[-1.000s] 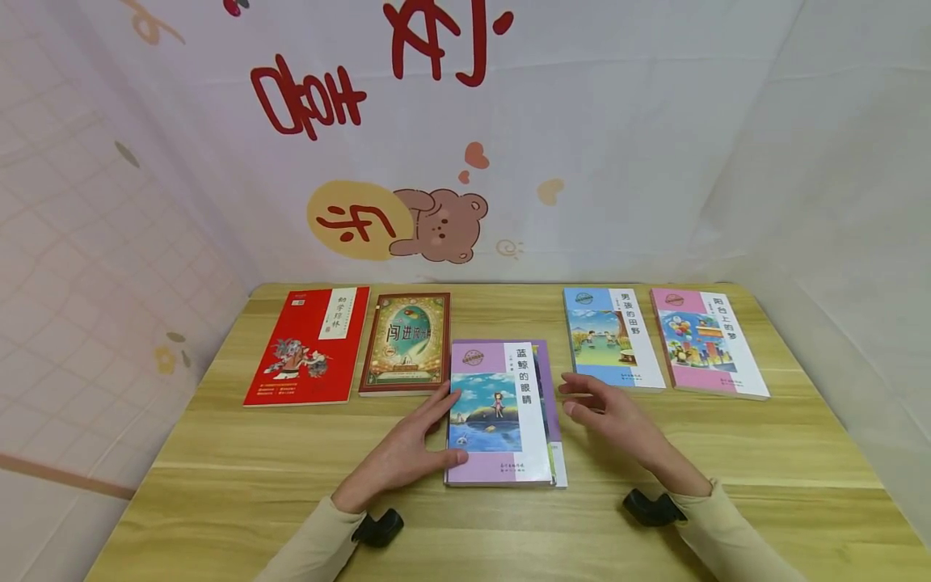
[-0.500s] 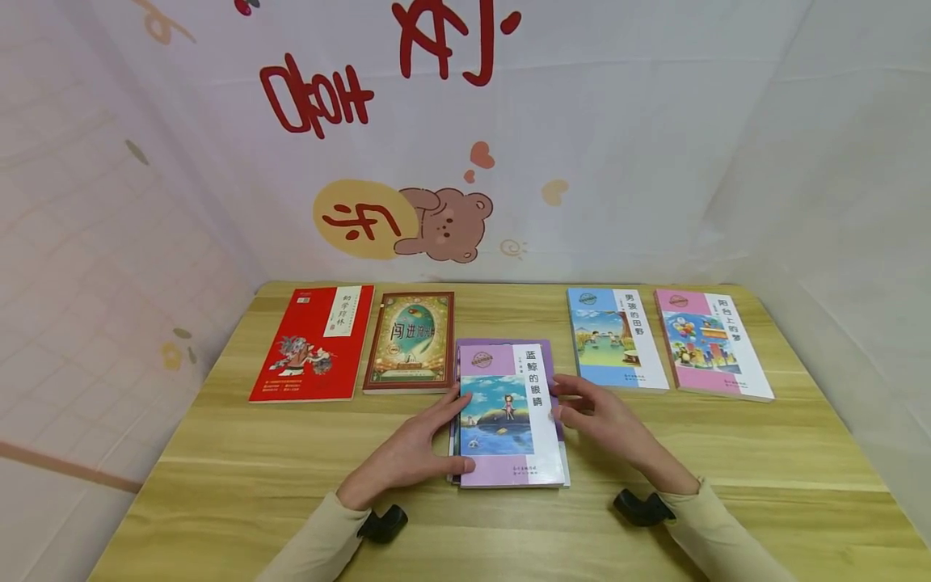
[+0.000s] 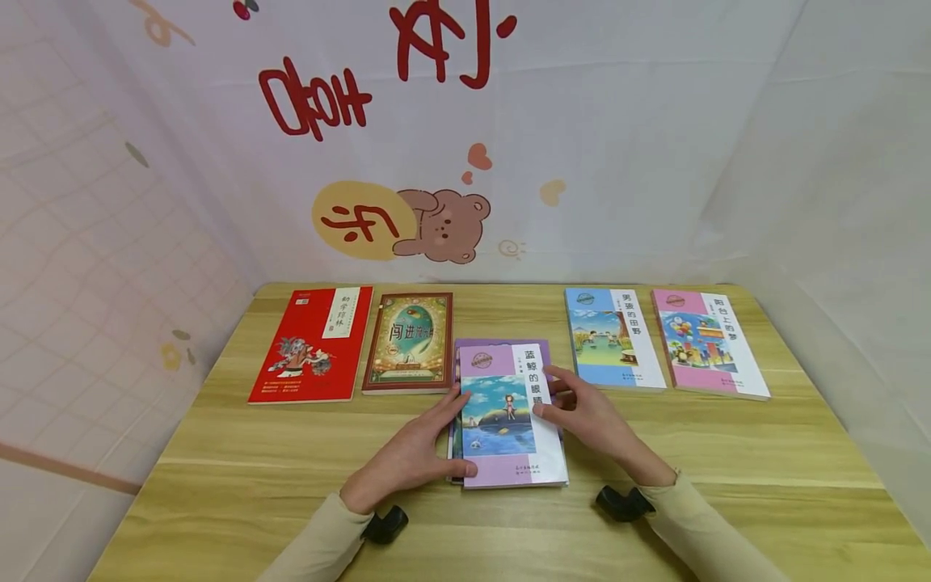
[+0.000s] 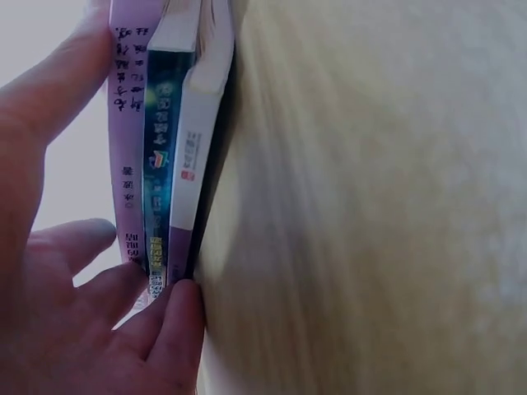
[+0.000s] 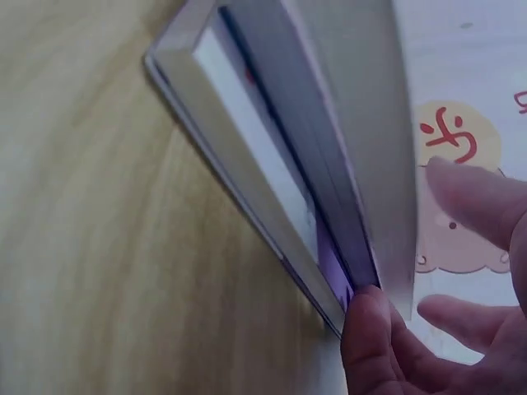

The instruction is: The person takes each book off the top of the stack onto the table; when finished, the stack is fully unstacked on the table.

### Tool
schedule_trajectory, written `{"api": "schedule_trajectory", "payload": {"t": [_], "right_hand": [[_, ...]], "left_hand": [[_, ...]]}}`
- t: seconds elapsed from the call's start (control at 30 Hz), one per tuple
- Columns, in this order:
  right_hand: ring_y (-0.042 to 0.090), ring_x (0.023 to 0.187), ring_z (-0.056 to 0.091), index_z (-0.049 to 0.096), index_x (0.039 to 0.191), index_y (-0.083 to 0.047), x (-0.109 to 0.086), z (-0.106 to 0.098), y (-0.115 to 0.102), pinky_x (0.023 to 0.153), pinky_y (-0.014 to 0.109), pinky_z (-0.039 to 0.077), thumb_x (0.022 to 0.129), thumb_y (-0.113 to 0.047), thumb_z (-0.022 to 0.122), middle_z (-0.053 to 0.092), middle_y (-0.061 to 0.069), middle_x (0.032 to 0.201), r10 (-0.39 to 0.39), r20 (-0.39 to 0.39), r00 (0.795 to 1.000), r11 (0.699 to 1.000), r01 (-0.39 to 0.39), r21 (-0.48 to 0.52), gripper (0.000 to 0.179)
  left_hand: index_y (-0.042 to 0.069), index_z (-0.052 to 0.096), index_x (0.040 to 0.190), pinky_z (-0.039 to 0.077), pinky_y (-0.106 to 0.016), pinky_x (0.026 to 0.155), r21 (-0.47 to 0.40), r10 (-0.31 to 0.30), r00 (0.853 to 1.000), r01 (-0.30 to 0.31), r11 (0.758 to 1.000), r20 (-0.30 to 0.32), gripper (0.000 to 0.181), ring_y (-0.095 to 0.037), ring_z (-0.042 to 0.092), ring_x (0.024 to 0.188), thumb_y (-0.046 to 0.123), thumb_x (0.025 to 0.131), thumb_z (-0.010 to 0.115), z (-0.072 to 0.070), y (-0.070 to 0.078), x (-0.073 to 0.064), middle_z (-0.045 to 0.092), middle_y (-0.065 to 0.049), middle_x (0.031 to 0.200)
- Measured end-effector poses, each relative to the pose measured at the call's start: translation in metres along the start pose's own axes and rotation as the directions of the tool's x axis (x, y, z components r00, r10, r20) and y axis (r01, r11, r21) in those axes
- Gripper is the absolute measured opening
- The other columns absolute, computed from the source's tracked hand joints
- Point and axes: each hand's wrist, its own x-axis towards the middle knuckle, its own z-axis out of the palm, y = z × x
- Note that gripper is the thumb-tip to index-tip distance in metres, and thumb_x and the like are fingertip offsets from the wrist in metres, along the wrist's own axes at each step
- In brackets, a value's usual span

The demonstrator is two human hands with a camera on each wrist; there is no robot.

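stack of three books (image 3: 502, 428), set between the fingers
left hand (image 3: 407, 457): fingers spread, loosely bent against spines (image 4: 156, 189); right hand (image 3: 600, 424): fingers relaxed against page edges (image 5: 247, 177), thumb over top cover (image 3: 505, 416)

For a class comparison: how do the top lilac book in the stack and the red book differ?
The lilac book lies on other books; the red book lies on the table. The lilac book has a full-height white strip; the red book has a short white panel. Both are face up.
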Motion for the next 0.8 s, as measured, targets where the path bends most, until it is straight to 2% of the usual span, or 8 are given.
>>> {"api": "schedule_trajectory", "payload": {"t": [0.2,0.33,0.5,0.6,0.73,0.8], "right_hand": [[0.024,0.091,0.057,0.039,0.157,-0.003,0.007,0.002,0.000,0.075,0.030,0.051,0.094,-0.017,0.078,0.061,0.015,0.113,-0.024,0.009,1.000,0.999,0.023,0.034,0.076],[0.025,0.092,0.057,0.031,0.161,-0.004,0.007,-0.001,0.002,0.077,0.028,0.051,0.094,-0.008,0.076,0.059,0.016,0.111,-0.054,0.031,0.998,0.994,0.051,0.092,0.080],[0.027,0.093,0.062,0.025,0.165,-0.014,-0.001,-0.010,0.004,0.076,0.030,0.055,0.096,-0.005,0.072,0.055,0.020,0.113,-0.079,0.057,0.995,0.982,0.068,0.174,0.084],[0.029,0.091,0.064,0.029,0.164,-0.018,-0.007,-0.016,0.003,0.074,0.032,0.057,0.097,-0.005,0.070,0.053,0.022,0.114,-0.103,0.080,0.991,0.975,0.085,0.203,0.079],[0.032,0.096,0.064,0.036,0.161,-0.014,-0.011,-0.021,0.006,0.077,0.035,0.058,0.100,-0.008,0.067,0.053,0.025,0.123,-0.126,0.128,0.984,0.975,0.099,0.198,0.069],[0.037,0.109,0.063,0.038,0.160,-0.013,-0.013,-0.021,0.009,0.084,0.036,0.058,0.102,-0.011,0.066,0.051,0.025,0.138,-0.113,0.152,0.982,0.977,0.082,0.195,0.065]], "left_hand": [[0.020,0.025,0.166,0.032,-0.060,0.118,0.000,0.007,1.000,-0.007,1.000,-0.026,0.113,-0.036,0.028,0.154,0.056,0.078,0.086,0.002,-0.002,0.001,0.020,-0.004,0.172],[0.019,0.025,0.166,0.032,-0.060,0.118,-0.011,0.006,1.000,-0.006,1.000,-0.027,0.113,-0.036,0.028,0.154,0.054,0.078,0.087,0.001,-0.004,0.002,0.020,-0.004,0.172],[0.017,0.032,0.164,0.032,-0.062,0.117,-0.043,0.024,1.000,-0.025,0.999,-0.004,0.105,-0.038,0.027,0.154,0.044,0.080,0.089,-0.003,-0.005,0.003,0.019,-0.001,0.172],[0.014,0.036,0.162,0.032,-0.063,0.117,-0.057,0.039,0.999,-0.039,0.998,0.006,0.101,-0.038,0.026,0.154,0.041,0.081,0.089,-0.004,-0.005,0.003,0.017,0.000,0.173],[0.012,0.037,0.162,0.032,-0.063,0.117,-0.064,0.041,0.999,-0.041,0.997,0.006,0.100,-0.039,0.026,0.154,0.040,0.081,0.090,-0.004,-0.006,0.003,0.016,-0.001,0.173],[0.012,0.037,0.162,0.033,-0.063,0.116,-0.066,0.040,0.999,-0.040,0.997,0.005,0.101,-0.039,0.026,0.154,0.039,0.081,0.090,-0.004,-0.007,0.003,0.016,-0.001,0.173]]}}
